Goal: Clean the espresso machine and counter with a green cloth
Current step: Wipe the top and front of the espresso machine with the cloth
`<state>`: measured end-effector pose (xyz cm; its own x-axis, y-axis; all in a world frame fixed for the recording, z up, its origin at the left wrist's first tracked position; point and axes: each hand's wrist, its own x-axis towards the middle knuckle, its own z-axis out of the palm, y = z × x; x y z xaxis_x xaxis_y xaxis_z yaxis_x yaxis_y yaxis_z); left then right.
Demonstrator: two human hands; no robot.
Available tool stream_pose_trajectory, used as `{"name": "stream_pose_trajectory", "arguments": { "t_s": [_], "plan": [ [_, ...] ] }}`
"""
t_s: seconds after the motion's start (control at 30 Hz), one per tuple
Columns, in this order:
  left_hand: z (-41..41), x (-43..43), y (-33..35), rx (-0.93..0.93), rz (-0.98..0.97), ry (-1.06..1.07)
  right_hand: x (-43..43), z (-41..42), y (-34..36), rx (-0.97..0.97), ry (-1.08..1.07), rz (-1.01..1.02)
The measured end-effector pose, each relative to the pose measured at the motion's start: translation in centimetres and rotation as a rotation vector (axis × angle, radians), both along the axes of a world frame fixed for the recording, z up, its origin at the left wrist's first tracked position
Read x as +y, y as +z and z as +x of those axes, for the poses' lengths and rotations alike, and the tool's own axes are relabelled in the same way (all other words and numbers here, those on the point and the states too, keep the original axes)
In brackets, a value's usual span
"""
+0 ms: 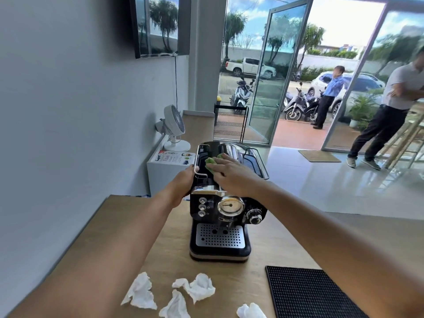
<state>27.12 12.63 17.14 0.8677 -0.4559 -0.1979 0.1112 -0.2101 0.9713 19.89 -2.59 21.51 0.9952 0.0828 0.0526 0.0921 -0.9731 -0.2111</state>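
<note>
**Head view: wiping the machine top.** The espresso machine [220, 214] stood on the wooden counter [128, 237], with its drip tray facing me. My right hand [231, 177] lay flat with the fingers straight. It pressed the green cloth [210, 165] onto the machine's top plate, and the palm covered most of the cloth. My left hand [183, 184] clasped the upper left side, with the thumb by the wire rail [199, 173]. Its fingers were hidden behind the housing.

Hazards as I judged them:
- **Cloth slipping:** the cloth was only pressed, not gripped, so a fast stroke could have left it behind or pushed it off the back.
- **Snagging:** a fold could have caught on the rail and jerked the machine.
- **Machine sliding:** a hard forward push could have slid the machine towards the counter's far edge if the left hand loosened.
- **Tissues falling:** the crumpled tissues [197, 288] lay near my forearms, beside the black mat [307, 294]. A careless sweep of the arm could have knocked them to the floor.
</note>
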Motion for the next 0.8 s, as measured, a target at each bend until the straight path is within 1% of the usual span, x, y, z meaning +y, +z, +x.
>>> {"name": "stream_pose_trajectory", "arguments": {
  "t_s": [0.07,0.17,0.27,0.33,0.37,0.43,0.47,0.53,0.6,0.67,0.73,0.8],
  "plan": [
    [0.2,0.1,0.5,0.032,0.017,0.048,-0.4,-1.4,-0.6,-0.049,0.046,0.030],
    [0.9,0.1,1.4,0.010,0.029,0.114,-1.0,-3.7,-0.3,-0.102,0.140,0.163],
    [0.8,-0.8,3.5,-0.047,-0.002,0.190,-2.2,-5.3,1.3,-0.071,0.189,0.249],
    [0.7,-1.6,4.6,-0.096,-0.003,0.234,-3.5,-5.6,3.4,-0.020,0.145,0.337],
    [0.9,-2.0,5.0,-0.147,0.017,0.245,-4.5,-5.1,4.7,-0.050,0.098,0.402],
    [1.3,-2.8,5.0,-0.243,0.093,0.217,-6.7,-3.1,7.0,-0.211,-0.015,0.522],
    [1.5,-3.1,4.9,-0.269,0.160,0.215,-7.8,-1.6,7.8,-0.286,-0.068,0.545],
    [1.8,-3.6,4.2,-0.305,0.316,0.208,-10.0,2.4,8.2,-0.357,-0.155,0.483],
    [2.1,-3.9,3.6,-0.343,0.400,0.191,-11.6,6.2,7.2,-0.304,-0.205,0.402],
    [2.5,-4.1,3.2,-0.357,0.448,0.185,-12.4,9.1,5.5,-0.230,-0.222,0.362],
    [3.1,-4.2,2.8,-0.372,0.479,0.197,-12.7,10.8,3.6,-0.149,-0.213,0.365],
    [3.5,-4.3,2.3,-0.387,0.475,0.211,-12.9,11.0,2.4,-0.113,-0.222,0.441]
  ]
}}
